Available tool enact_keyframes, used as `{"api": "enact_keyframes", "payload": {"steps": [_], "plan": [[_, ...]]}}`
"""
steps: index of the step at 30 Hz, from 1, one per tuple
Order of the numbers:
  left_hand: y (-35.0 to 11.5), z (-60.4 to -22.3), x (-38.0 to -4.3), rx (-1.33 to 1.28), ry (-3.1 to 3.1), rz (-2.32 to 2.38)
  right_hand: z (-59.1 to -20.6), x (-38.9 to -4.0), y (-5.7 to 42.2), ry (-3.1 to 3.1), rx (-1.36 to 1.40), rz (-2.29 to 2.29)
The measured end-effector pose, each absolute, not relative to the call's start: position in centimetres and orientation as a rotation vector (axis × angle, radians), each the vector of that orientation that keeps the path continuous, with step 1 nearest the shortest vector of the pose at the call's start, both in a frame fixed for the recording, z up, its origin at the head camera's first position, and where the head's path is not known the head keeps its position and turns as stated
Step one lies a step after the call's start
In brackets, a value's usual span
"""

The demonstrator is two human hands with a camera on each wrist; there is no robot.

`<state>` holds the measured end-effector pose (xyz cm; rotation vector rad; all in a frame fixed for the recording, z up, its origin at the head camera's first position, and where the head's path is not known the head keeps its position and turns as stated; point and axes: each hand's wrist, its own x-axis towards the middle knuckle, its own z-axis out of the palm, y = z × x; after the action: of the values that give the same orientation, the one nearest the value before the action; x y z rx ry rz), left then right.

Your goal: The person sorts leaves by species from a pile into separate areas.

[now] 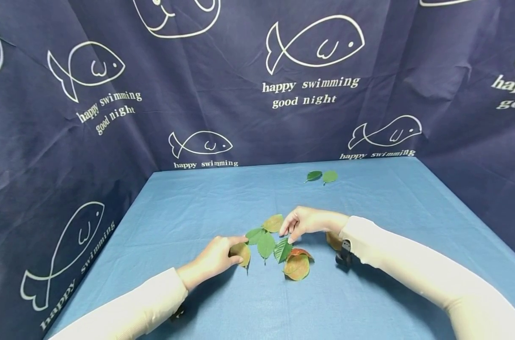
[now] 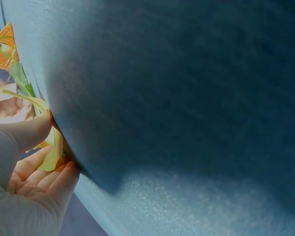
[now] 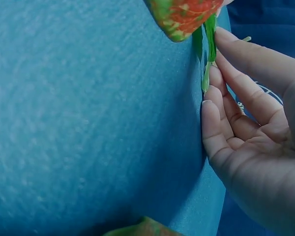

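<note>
My left hand [image 1: 215,255] holds a yellow-brown leaf [image 1: 241,255] low at the cloth, its thumb on one side and fingers on the other. The left wrist view shows that yellowish leaf [image 2: 53,152] bent between them. To the right, my right hand [image 1: 306,219] pinches a ribbed green leaf [image 1: 282,250] by its upper end, stem near the fingers. Between the hands lie two smooth green leaves, one upright [image 1: 265,244] and one slanted [image 1: 254,235], below a yellow-green leaf [image 1: 273,223]. An orange-yellow leaf [image 1: 297,268] overlaps a redder leaf [image 1: 300,252] beside the ribbed one.
Under my right wrist an orange-brown leaf [image 1: 333,241] is partly hidden. Two more green leaves, a dark one [image 1: 314,175] and a lighter one [image 1: 330,176], lie near the back edge. Blue cloth [image 1: 198,203] covers the table, with a navy printed curtain [image 1: 249,113] behind.
</note>
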<state>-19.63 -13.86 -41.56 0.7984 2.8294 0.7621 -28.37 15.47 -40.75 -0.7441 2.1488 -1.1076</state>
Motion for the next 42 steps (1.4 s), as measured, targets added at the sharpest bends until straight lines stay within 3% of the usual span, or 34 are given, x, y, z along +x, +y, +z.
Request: {"api": "enact_keyframes", "payload": {"steps": [22,42], "plan": [[-13.8,-41.4,-19.6,0.822,2.831,0.758,-40.7,-27.9,15.4,2.264,-0.961,-1.030],[-13.9,-41.3,-19.5,0.824,2.839,0.724,-41.1,-28.9,16.4,2.021,-0.770,-1.254]]}}
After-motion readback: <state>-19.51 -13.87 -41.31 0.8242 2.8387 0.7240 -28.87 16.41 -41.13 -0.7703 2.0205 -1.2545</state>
